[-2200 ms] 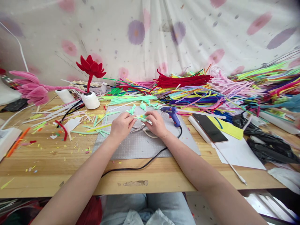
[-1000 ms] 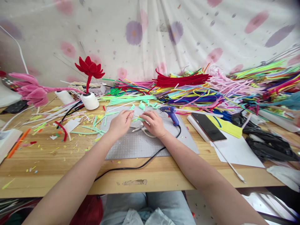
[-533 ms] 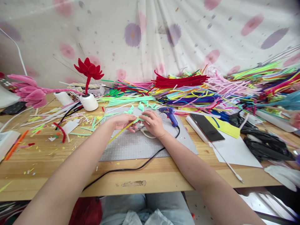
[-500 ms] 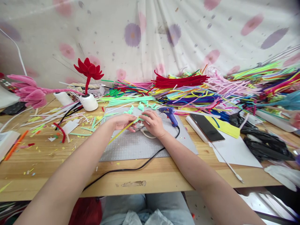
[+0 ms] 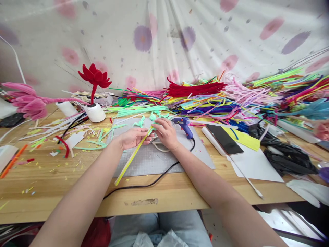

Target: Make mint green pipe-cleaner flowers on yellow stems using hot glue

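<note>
A long yellow pipe cleaner (image 5: pixel 131 159) slants from my fingers down toward the table's front. My left hand (image 5: pixel 135 138) is closed on it near its upper end. The fingers of my right hand (image 5: pixel 166 132) pinch that upper end, where a bit of pale green shows; what exactly sits there is too small to tell. Under my hands lie scissors (image 5: pixel 160 148), their blades partly hidden, on a grey cutting mat (image 5: pixel 164 164). Just beyond are mint-green twisted pipe-cleaner pieces (image 5: pixel 140 121). A purple glue gun (image 5: pixel 185 127) rests right of my right hand.
A red flower (image 5: pixel 94 76) stands in a white pot (image 5: pixel 95 113) at the left, beside a pink flower (image 5: pixel 32 103). Heaps of coloured pipe cleaners (image 5: pixel 200 103) line the back. At the right lie a phone (image 5: pixel 224 139) and black plastic bags (image 5: pixel 289 159). A black cord (image 5: pixel 154 181) crosses the front.
The yellow pipe cleaner has swung clear of my left forearm, its lower end now showing over the table's front. My hands stay together at its upper end. The view has shifted slightly.
</note>
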Action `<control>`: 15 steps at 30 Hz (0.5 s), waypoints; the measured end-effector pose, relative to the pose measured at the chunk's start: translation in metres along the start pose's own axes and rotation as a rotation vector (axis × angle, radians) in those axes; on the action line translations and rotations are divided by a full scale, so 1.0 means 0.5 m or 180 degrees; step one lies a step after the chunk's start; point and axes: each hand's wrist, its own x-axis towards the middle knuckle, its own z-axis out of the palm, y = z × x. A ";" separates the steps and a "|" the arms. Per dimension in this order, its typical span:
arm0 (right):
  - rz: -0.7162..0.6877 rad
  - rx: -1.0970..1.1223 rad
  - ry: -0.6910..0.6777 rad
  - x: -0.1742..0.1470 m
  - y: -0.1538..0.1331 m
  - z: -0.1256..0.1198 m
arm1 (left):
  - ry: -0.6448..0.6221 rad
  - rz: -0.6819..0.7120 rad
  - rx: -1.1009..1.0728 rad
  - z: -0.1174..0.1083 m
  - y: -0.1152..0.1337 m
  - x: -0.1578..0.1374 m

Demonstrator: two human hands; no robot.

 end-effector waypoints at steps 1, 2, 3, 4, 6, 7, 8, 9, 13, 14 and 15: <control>0.0109 0.0114 -0.0024 0.000 0.001 0.003 | 0.0052 0.0088 -0.0045 0.002 -0.002 0.000; 0.0275 0.0270 -0.0014 0.000 0.001 0.006 | 0.0128 0.0169 -0.0081 0.005 -0.005 0.001; 0.0513 0.0488 0.0034 0.000 0.002 0.010 | 0.0230 0.0242 -0.0097 0.007 -0.007 0.002; 0.0829 0.0776 0.0114 0.001 0.002 0.014 | 0.0342 0.0303 -0.0093 0.010 -0.010 0.004; 0.1598 0.1619 0.0166 0.002 0.001 0.022 | 0.0544 0.0414 -0.0068 0.016 -0.014 0.007; 0.1973 0.2179 0.0053 0.003 0.000 0.025 | 0.0613 0.0482 -0.0076 0.019 -0.016 0.009; 0.2297 0.2793 -0.0140 0.004 -0.001 0.026 | 0.0655 0.0562 -0.0108 0.024 -0.019 0.012; 0.2555 0.3394 -0.0358 0.005 -0.003 0.026 | 0.0689 0.0643 -0.0157 0.028 -0.020 0.014; 0.3037 0.4823 -0.0604 0.010 -0.009 0.020 | 0.0808 0.0871 -0.0318 0.046 -0.027 0.023; 0.3065 0.4926 -0.0552 0.011 -0.010 0.019 | 0.0824 0.0907 -0.0326 0.050 -0.030 0.025; 0.3074 0.4990 -0.0525 0.012 -0.011 0.019 | 0.0839 0.0943 -0.0324 0.053 -0.032 0.028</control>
